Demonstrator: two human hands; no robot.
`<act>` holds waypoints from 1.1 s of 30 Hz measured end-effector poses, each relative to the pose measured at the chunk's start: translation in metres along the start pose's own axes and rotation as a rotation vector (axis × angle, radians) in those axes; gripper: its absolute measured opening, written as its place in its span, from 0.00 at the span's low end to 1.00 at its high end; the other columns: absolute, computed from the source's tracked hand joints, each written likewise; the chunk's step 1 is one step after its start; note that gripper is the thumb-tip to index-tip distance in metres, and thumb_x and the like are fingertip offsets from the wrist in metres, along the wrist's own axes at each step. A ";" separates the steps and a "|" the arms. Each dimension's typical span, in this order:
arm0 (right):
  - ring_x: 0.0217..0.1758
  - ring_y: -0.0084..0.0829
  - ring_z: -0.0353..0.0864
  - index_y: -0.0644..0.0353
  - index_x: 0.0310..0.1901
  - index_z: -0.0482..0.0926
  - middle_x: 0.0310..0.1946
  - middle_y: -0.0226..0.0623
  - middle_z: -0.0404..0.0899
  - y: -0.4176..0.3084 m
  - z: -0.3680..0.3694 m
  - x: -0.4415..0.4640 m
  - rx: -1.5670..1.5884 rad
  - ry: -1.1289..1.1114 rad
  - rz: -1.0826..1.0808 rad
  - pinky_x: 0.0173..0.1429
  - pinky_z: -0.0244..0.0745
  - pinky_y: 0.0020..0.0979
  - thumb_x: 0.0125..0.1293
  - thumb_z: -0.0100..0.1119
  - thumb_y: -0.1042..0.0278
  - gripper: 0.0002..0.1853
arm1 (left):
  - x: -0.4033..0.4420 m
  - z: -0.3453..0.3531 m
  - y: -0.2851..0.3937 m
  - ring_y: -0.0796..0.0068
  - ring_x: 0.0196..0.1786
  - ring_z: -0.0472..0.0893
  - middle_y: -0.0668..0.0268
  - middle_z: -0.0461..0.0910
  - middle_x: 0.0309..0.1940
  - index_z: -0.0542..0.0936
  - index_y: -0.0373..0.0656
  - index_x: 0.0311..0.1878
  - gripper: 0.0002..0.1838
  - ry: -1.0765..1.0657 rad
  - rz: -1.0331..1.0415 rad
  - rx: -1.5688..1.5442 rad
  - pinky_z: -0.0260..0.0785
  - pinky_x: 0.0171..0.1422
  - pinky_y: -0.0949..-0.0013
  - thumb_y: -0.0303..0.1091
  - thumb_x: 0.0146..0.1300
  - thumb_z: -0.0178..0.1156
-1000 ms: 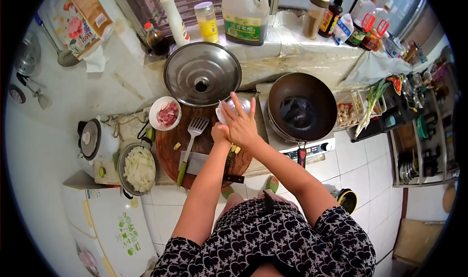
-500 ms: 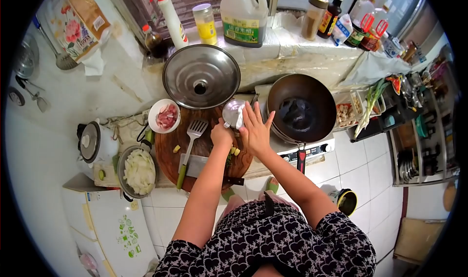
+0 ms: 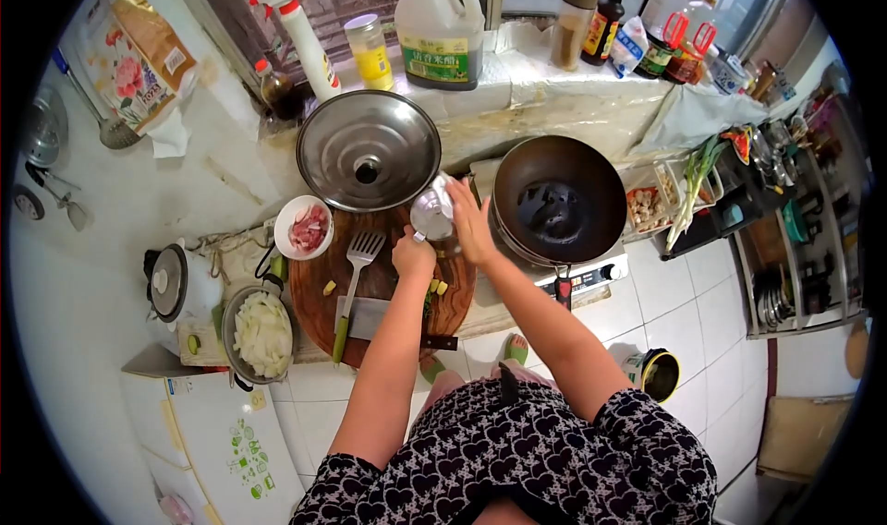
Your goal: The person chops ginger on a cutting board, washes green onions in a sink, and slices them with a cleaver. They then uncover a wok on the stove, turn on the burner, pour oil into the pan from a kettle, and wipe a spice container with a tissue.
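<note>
My left hand [image 3: 413, 253] is closed on the handle of a small shiny metal cup [image 3: 430, 216] above the round wooden chopping board [image 3: 314, 289]. Its contents cannot be made out. My right hand [image 3: 471, 222] is held flat against the cup's right side, fingers stretched out. Between that palm and the cup shows something white and crumpled, perhaps tissue [image 3: 444, 191]. Below my hands lie a slotted spatula [image 3: 355, 271] with a green handle, a cleaver [image 3: 368, 318] and pale yellow pieces [image 3: 437, 287]. A dark wok [image 3: 559, 202] with liquid in its bottom stands right of my right hand.
A large metal lid [image 3: 370, 146] leans behind the board. At left are a bowl of sliced meat [image 3: 305, 228], a pan of cut pale vegetable [image 3: 262, 335] and a rice cooker [image 3: 180, 283]. Bottles, including a vinegar jug [image 3: 438, 40], line the ledge. Spring onions [image 3: 695, 183] lie right.
My right hand's fingers, spread before, have come closer together and lie along the cup's side. The cup is tilted slightly differently in my left hand. The whole view has shifted a little.
</note>
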State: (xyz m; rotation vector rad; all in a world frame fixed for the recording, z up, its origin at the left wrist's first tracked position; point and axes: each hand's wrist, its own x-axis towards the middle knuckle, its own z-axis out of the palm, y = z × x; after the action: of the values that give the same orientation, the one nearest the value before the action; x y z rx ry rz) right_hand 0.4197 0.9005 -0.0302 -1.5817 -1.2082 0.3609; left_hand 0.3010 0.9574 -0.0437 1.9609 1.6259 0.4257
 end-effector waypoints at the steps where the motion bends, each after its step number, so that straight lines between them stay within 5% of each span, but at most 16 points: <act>1: 0.77 0.42 0.37 0.55 0.71 0.52 0.72 0.42 0.48 0.002 0.003 -0.014 0.083 0.008 0.034 0.72 0.17 0.56 0.73 0.25 0.45 0.31 | 0.000 0.001 0.000 0.43 0.43 0.79 0.47 0.80 0.36 0.74 0.42 0.49 0.15 -0.014 -0.013 -0.008 0.71 0.48 0.50 0.34 0.61 0.46; 5: 0.78 0.42 0.30 0.54 0.73 0.39 0.75 0.38 0.40 0.017 0.028 -0.044 0.235 0.095 0.254 0.73 0.19 0.53 0.72 0.24 0.42 0.35 | 0.002 0.000 0.001 0.43 0.43 0.79 0.48 0.80 0.37 0.74 0.41 0.50 0.16 -0.051 -0.019 -0.021 0.71 0.48 0.50 0.34 0.60 0.48; 13: 0.78 0.41 0.26 0.56 0.73 0.44 0.75 0.39 0.37 0.047 0.040 -0.042 0.226 0.093 0.491 0.75 0.24 0.48 0.72 0.25 0.38 0.37 | 0.005 0.002 -0.002 0.43 0.43 0.79 0.49 0.81 0.36 0.75 0.41 0.47 0.15 -0.065 -0.002 0.090 0.71 0.48 0.50 0.34 0.59 0.49; 19: 0.76 0.34 0.40 0.53 0.73 0.45 0.74 0.41 0.43 -0.004 0.033 -0.016 1.026 0.225 0.468 0.75 0.38 0.33 0.73 0.28 0.41 0.34 | 0.011 0.007 -0.014 0.43 0.44 0.79 0.47 0.81 0.38 0.75 0.38 0.46 0.14 -0.102 -0.009 0.069 0.71 0.49 0.50 0.33 0.59 0.49; 20: 0.76 0.34 0.40 0.53 0.73 0.45 0.74 0.41 0.43 -0.005 0.030 -0.019 1.030 0.226 0.474 0.75 0.38 0.33 0.73 0.28 0.41 0.34 | 0.013 0.011 -0.020 0.43 0.44 0.79 0.47 0.81 0.38 0.75 0.38 0.46 0.14 -0.105 -0.012 0.075 0.71 0.49 0.50 0.33 0.59 0.49; 22: 0.78 0.36 0.28 0.53 0.73 0.48 0.74 0.45 0.39 0.008 0.024 -0.022 0.539 0.079 0.394 0.76 0.25 0.43 0.73 0.23 0.41 0.33 | 0.018 0.020 -0.026 0.43 0.45 0.78 0.46 0.80 0.40 0.74 0.37 0.47 0.15 -0.093 -0.038 0.029 0.71 0.49 0.50 0.34 0.60 0.49; 27: 0.78 0.41 0.32 0.54 0.71 0.54 0.73 0.44 0.47 0.067 0.047 -0.036 0.212 0.170 0.466 0.75 0.26 0.48 0.73 0.23 0.42 0.32 | 0.005 0.003 0.003 0.43 0.45 0.78 0.46 0.79 0.40 0.72 0.38 0.50 0.15 -0.102 -0.033 0.118 0.72 0.49 0.49 0.34 0.62 0.47; 30: 0.70 0.44 0.59 0.60 0.64 0.66 0.65 0.48 0.63 0.044 0.048 -0.039 0.200 0.332 0.605 0.71 0.53 0.37 0.73 0.35 0.52 0.26 | 0.006 0.005 0.002 0.43 0.45 0.79 0.46 0.79 0.40 0.72 0.38 0.49 0.15 -0.097 -0.046 0.104 0.72 0.49 0.49 0.34 0.62 0.47; 31: 0.58 0.46 0.74 0.64 0.57 0.74 0.53 0.49 0.76 0.051 0.059 -0.040 -0.032 0.500 0.542 0.62 0.66 0.35 0.69 0.44 0.60 0.21 | 0.004 0.000 0.006 0.43 0.44 0.79 0.46 0.79 0.40 0.72 0.38 0.49 0.14 -0.107 -0.038 0.129 0.72 0.49 0.49 0.33 0.61 0.48; 33: 0.53 0.47 0.77 0.65 0.53 0.76 0.47 0.49 0.79 0.059 0.058 -0.050 0.018 0.475 0.660 0.58 0.68 0.37 0.66 0.47 0.63 0.20 | 0.003 0.000 0.006 0.44 0.45 0.79 0.46 0.79 0.40 0.69 0.38 0.51 0.17 -0.119 -0.056 0.126 0.72 0.49 0.50 0.33 0.59 0.51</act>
State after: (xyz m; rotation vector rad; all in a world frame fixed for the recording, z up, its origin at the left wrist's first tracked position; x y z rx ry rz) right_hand 0.3850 0.8958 -0.1204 -1.8880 -0.3021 0.3776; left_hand 0.3063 0.9598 -0.0404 1.9859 1.6624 0.1852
